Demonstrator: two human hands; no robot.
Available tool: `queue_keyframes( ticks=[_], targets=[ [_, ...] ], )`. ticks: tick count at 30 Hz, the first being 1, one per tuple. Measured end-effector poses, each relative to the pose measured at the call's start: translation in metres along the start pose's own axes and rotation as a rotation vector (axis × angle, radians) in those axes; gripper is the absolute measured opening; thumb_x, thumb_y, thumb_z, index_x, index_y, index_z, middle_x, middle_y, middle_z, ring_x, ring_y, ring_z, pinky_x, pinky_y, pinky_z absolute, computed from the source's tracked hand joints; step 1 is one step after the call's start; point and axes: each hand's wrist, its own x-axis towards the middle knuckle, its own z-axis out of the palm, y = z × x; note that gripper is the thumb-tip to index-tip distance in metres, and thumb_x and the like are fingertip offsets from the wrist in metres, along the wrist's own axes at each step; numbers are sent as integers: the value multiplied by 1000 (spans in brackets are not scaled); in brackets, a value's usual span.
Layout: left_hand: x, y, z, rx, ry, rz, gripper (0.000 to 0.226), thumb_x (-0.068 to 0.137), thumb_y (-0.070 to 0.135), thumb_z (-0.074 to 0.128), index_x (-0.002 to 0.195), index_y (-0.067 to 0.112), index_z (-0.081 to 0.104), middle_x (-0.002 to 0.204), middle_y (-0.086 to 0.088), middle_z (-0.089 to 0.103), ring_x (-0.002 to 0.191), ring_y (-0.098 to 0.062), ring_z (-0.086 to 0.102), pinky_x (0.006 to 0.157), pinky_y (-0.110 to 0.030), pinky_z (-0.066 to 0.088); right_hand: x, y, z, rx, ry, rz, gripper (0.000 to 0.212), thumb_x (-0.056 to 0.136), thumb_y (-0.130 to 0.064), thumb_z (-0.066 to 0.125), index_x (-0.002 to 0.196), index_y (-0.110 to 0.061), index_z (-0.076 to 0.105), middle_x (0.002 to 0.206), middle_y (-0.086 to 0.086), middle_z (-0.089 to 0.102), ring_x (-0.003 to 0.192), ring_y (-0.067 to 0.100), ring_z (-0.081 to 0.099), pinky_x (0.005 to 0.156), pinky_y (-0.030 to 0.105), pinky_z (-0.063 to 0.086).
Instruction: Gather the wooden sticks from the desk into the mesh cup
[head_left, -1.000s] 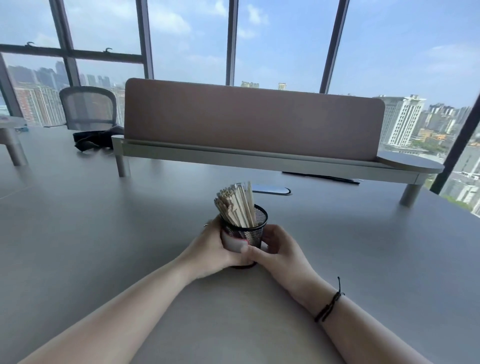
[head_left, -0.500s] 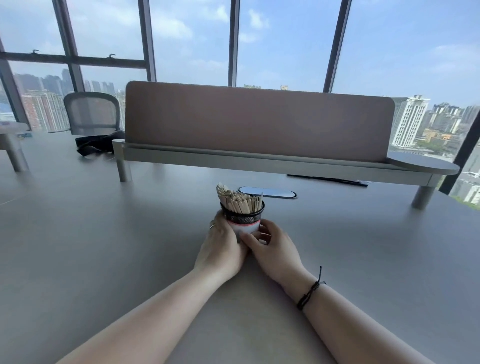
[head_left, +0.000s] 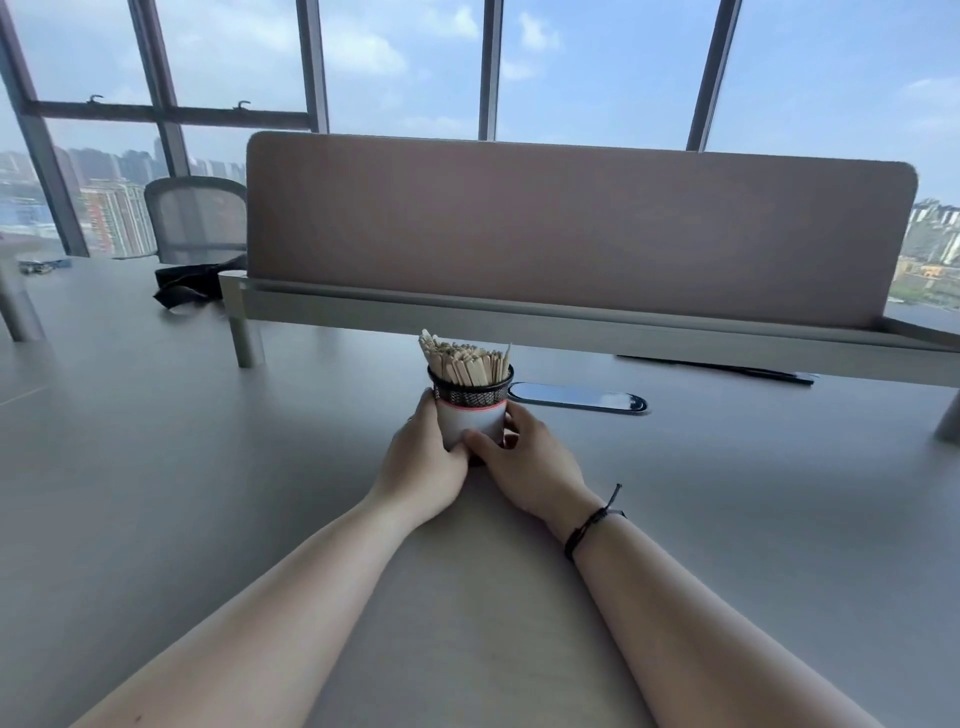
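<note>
At twelve o'clock on the grey desk (head_left: 156, 519), my left hand (head_left: 423, 462) and right hand (head_left: 524, 460) clasp the black mesh cup (head_left: 470, 397) holding pale wooden sticks (head_left: 465, 358) (gathering looks finished); next, let go gently.

Grey desk (head_left: 156, 493), pink divider (head_left: 571, 234) — skyline windows (head_left: 405, 57).

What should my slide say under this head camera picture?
Both hands, left and right, hold a mesh cup full of wooden sticks.

No legible text anywhere (none on cup).
</note>
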Motion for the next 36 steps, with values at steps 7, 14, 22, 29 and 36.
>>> queue_keyframes(
  ticks=[7,14,22,29,36],
  targets=[
    [39,-16,6,-9,13,9,47,86,28,60,131,30,49,123,4,68,110,-23,65,91,-42,54,42,6,11,13,-7,-3,50,81,-62,58,123,-35,56,125,-17,64,114,13,60,95,39,50],
    [61,-25,13,22,21,8,49,89,27,62,135,28,46,123,2,69,110,-24,64,90,-40,53,65,11,15,17,-11,-28,54,80,-62,57,126,-35,56,126,-17,64,113,12,61,96,38,50],
    [76,-30,19,102,9,17,61,92,34,61,146,20,36,128,-7,66,113,-31,62,92,-43,51,78,14,15,-16,-9,-41,50,86,-57,57,129,-30,56,130,-10,63,116,16,60,92,35,49],
    [76,-28,17,118,-11,-7,68,90,38,58,149,19,32,126,-10,66,112,-34,61,93,-46,51,80,11,15,-33,-13,-38,49,87,-56,57,129,-31,56,130,-9,64,118,17,59,93,35,48],
    [63,-17,12,109,18,-63,72,88,38,66,145,9,34,146,-10,51,130,-31,51,95,-34,44,62,8,7,-60,10,17,72,86,-61,61,138,-13,44,143,1,54,130,22,51,96,36,43]
  ],
)
